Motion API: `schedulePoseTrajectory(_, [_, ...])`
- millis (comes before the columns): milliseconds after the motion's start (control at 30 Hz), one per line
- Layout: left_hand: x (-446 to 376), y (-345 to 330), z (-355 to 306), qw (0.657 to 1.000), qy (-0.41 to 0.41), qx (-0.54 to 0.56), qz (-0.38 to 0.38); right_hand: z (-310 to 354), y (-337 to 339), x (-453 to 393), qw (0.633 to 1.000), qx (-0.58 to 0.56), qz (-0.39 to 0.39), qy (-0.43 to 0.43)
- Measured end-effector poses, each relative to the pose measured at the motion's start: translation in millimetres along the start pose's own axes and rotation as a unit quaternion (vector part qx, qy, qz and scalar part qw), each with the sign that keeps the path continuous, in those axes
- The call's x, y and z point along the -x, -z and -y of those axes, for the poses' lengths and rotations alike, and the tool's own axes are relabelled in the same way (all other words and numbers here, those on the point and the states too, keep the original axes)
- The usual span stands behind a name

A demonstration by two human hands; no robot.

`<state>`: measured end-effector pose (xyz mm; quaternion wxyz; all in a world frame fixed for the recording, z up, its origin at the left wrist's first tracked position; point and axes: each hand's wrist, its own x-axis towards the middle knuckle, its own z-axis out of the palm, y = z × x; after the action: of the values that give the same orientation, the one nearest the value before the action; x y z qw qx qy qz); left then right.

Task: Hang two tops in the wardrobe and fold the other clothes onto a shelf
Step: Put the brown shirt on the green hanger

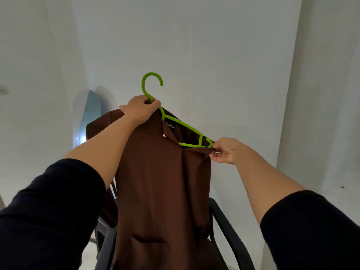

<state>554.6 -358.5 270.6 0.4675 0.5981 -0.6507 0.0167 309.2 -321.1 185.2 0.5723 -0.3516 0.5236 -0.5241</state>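
A brown collared top (161, 182) hangs in front of me on a bright green plastic hanger (187, 126), held up at chest height. My left hand (139, 109) grips the hanger's neck just below the hook, together with the top's collar. The hook points up and is free. My right hand (224, 150) pinches the top's right shoulder fabric at the hanger's right end. The hanger's left arm is hidden inside the top. No wardrobe is in view.
A black office chair (226, 227) stands right behind the hanging top, its armrests showing on both sides. An arched mirror (85, 114) leans against the white wall at the back left. A white wall corner juts out on the right.
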Motion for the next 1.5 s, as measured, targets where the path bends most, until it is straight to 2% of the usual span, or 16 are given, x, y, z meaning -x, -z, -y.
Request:
schedulePoseTrajectory(200, [16, -26, -1, 0.985, -0.103, -0.136, 0.010, 12, -22, 1, 0.978, 0.149, -0.106, 0.100])
schedulePoseTrajectory(267, [20, -35, -4, 0.978, -0.128, -0.164, 0.028, 18, -36, 3, 0.965, 0.188, -0.093, 0.156])
schedulePoseTrajectory(367, [21, -45, -14, 0.975, -0.145, -0.164, 0.043, 23, -61, 9, 0.941, 0.221, -0.033, 0.256])
schedulePoseTrajectory(400, [21, -46, -18, 0.977, -0.144, -0.150, 0.041, 24, -68, 11, 0.922, 0.254, -0.025, 0.292])
schedulePoseTrajectory(500, [18, -39, -22, 0.990, -0.115, -0.082, 0.026, 23, -77, 11, 0.820, 0.444, -0.068, 0.355])
schedulePoseTrajectory(533, [16, -36, -22, 0.992, -0.107, -0.062, 0.025, 23, -76, 12, 0.812, 0.466, -0.061, 0.347])
schedulePoseTrajectory(667, [11, -28, -15, 0.994, -0.106, -0.033, 0.017, 25, -68, 15, 0.835, 0.399, 0.031, 0.379])
schedulePoseTrajectory(700, [11, -28, -12, 0.994, -0.108, -0.029, 0.013, 25, -66, 15, 0.835, 0.386, 0.030, 0.392])
schedulePoseTrajectory(833, [11, -24, -2, 0.992, -0.123, -0.019, 0.018, 28, -57, 14, 0.833, 0.370, -0.060, 0.407])
schedulePoseTrajectory(1033, [13, -20, 21, 0.989, -0.112, -0.089, 0.046, 36, -32, 21, 0.825, 0.357, -0.130, 0.419])
schedulePoseTrajectory(1133, [20, -28, 17, 0.992, -0.101, -0.035, 0.062, 39, -23, 28, 0.788, 0.406, -0.168, 0.432])
schedulePoseTrajectory(1300, [28, -40, -10, 0.995, -0.089, 0.019, 0.048, 47, 9, 50, 0.679, 0.540, -0.241, 0.435])
schedulePoseTrajectory(1400, [32, -50, -36, 0.990, -0.112, 0.055, 0.065, 45, 30, 70, 0.655, 0.528, -0.310, 0.442])
schedulePoseTrajectory(1500, [41, -63, -66, 0.974, -0.176, 0.105, 0.100, 42, 54, 93, 0.651, 0.501, -0.376, 0.430])
